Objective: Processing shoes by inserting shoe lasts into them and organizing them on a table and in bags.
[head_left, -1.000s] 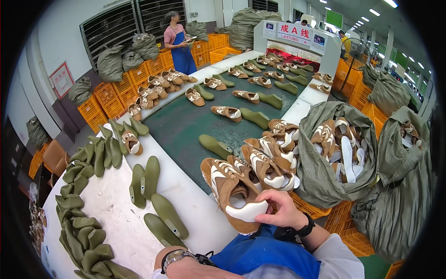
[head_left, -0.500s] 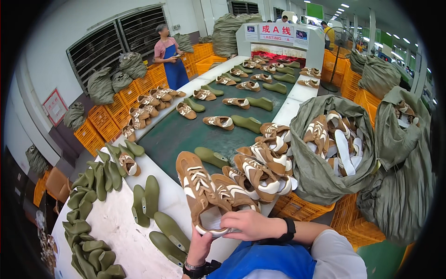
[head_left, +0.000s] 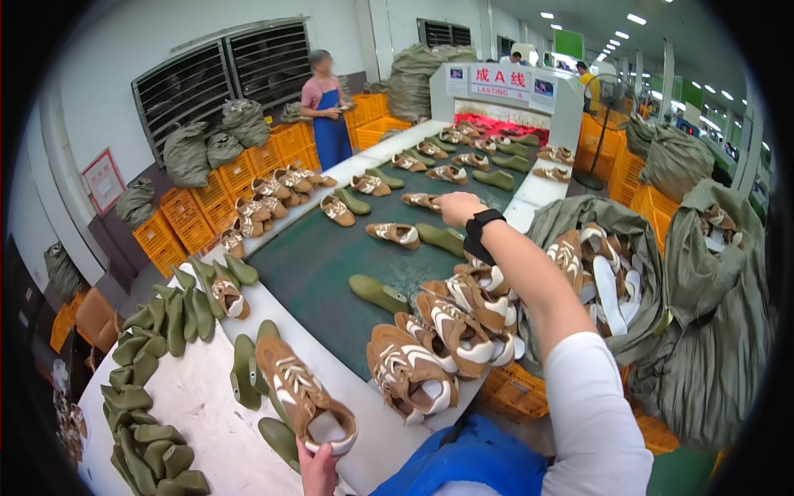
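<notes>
My left hand [head_left: 319, 469] grips the heel of a brown-and-white lace-up shoe [head_left: 291, 376], its toe pointing away from me above the white bench [head_left: 217, 376]. Stretched far forward over the green conveyor belt [head_left: 310, 269], my right hand [head_left: 459, 210] has its curled fingers at the heel end of another brown shoe [head_left: 419, 200]. The fingertips are partly hidden. Nearer on the belt lie a brown shoe [head_left: 392, 235], a green shoe last [head_left: 442, 238] and another last [head_left: 376, 293]. Brown shoes [head_left: 412, 376] are heaped beside the belt, in front of me.
Many green lasts [head_left: 136, 401] line the bench's left side. A grey-green sack [head_left: 542, 310] full of shoes stands at the right on orange crates [head_left: 514, 388]. Across the belt at the far left, a person in a blue apron [head_left: 332, 136] stands by more crates.
My right hand has left the shoe held in front of me and reached forward to a shoe on the belt. My left hand has carried its shoe left and lower.
</notes>
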`<state>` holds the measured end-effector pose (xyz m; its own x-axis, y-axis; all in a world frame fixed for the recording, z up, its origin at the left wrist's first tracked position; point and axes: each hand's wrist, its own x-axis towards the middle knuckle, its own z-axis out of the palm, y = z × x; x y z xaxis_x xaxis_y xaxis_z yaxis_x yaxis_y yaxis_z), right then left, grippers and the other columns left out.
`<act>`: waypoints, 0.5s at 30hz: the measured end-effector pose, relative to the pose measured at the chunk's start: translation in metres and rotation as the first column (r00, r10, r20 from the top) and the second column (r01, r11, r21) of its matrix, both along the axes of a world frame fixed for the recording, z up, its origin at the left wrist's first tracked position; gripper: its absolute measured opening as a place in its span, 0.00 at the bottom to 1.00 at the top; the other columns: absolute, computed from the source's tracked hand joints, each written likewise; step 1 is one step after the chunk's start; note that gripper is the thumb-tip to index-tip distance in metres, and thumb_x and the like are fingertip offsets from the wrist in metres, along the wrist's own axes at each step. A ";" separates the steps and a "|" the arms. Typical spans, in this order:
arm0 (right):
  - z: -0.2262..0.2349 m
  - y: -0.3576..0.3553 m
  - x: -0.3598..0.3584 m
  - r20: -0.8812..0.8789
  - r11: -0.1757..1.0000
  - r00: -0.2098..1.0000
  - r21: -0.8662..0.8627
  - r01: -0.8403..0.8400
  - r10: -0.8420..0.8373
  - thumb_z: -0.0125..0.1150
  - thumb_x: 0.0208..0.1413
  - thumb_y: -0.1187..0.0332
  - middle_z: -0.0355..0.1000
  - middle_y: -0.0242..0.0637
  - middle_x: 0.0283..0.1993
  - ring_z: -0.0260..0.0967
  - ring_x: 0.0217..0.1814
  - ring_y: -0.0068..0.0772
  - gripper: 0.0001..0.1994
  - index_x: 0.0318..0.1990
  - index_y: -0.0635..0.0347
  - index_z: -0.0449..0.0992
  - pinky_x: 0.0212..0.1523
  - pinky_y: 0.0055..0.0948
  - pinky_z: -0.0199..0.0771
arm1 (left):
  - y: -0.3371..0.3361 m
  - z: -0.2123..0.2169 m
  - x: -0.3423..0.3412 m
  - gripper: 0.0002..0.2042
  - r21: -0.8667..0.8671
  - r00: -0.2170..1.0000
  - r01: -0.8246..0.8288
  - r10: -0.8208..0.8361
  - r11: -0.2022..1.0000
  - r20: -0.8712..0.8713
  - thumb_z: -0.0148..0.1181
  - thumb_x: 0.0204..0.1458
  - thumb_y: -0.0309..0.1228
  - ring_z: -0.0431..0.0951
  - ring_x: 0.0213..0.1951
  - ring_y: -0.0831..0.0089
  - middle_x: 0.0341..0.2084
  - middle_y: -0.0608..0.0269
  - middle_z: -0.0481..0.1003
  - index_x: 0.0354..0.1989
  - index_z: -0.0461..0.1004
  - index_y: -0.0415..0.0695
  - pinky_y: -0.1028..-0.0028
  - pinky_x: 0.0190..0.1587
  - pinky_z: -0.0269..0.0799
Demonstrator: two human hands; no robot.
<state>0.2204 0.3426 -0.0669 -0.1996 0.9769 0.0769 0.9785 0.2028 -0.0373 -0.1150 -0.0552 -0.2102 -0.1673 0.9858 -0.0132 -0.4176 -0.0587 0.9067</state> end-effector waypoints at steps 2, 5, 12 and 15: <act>-0.011 0.035 0.009 0.098 0.996 0.993 0.054 0.065 -0.070 0.48 0.50 0.72 0.73 0.41 0.45 0.70 0.49 0.43 0.21 0.54 0.46 0.69 0.43 0.39 0.71 | -0.014 0.008 0.002 0.32 -0.159 0.974 -0.163 0.134 0.974 -0.182 0.54 0.51 0.32 0.71 0.31 0.76 0.41 0.59 0.69 0.63 0.47 0.45 0.81 0.28 0.66; -0.023 0.053 -0.023 0.075 0.995 0.993 0.027 0.093 -0.095 0.48 0.52 0.70 0.72 0.44 0.47 0.69 0.50 0.43 0.17 0.51 0.50 0.67 0.44 0.41 0.71 | -0.032 0.001 -0.003 0.33 -0.212 0.971 -0.212 0.180 0.954 -0.160 0.55 0.51 0.32 0.65 0.22 0.80 0.33 0.63 0.68 0.64 0.47 0.47 0.82 0.20 0.58; -0.018 0.041 -0.052 -0.181 0.998 0.981 -0.007 0.068 -0.068 0.50 0.53 0.69 0.70 0.47 0.49 0.70 0.50 0.43 0.20 0.55 0.60 0.65 0.45 0.38 0.72 | -0.025 0.014 0.003 0.33 -0.209 0.967 -0.215 0.178 0.954 -0.182 0.55 0.51 0.31 0.59 0.17 0.82 0.25 0.68 0.65 0.64 0.46 0.46 0.82 0.17 0.54; -0.028 0.030 -0.033 -0.080 0.989 0.996 -0.138 -0.057 0.046 0.51 0.51 0.68 0.72 0.46 0.46 0.71 0.46 0.45 0.19 0.53 0.58 0.67 0.43 0.39 0.72 | -0.017 0.027 0.008 0.33 -0.222 0.958 -0.200 0.143 0.954 -0.248 0.55 0.50 0.30 0.59 0.18 0.83 0.27 0.68 0.65 0.64 0.47 0.46 0.83 0.18 0.54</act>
<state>0.1876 0.3730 -0.0949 -0.2486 0.9676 -0.0430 0.9601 0.2404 -0.1427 -0.1074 -0.0723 -0.1832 -0.3600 0.9134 -0.1899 -0.2023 0.1223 0.9717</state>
